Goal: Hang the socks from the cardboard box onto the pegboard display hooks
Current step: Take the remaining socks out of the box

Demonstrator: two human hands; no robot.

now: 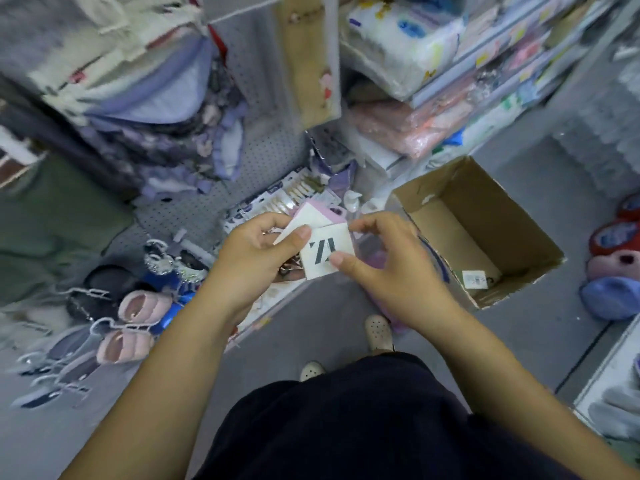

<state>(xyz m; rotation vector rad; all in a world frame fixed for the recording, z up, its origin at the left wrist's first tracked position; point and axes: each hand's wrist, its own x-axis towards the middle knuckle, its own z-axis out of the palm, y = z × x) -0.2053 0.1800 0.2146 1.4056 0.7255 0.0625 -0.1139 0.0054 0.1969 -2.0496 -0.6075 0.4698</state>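
we look down past dark clothes (346,427) to both hands. left hand (256,252) pinches the socks (323,258): thumb on top of the white card, fingers curled under. right hand (391,261) pinches the card's right edge, thumb low, fingers curled over. pink pack (325,214) shows just behind the card. socks are held in the air, left of the box (512,220). a tag (474,279) lies in the box. pegboard (266,161) is beyond, apart from the socks.

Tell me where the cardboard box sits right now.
The cardboard box stands open on the floor, right of centre in the head view, just beside the right hand, with slippers further right.
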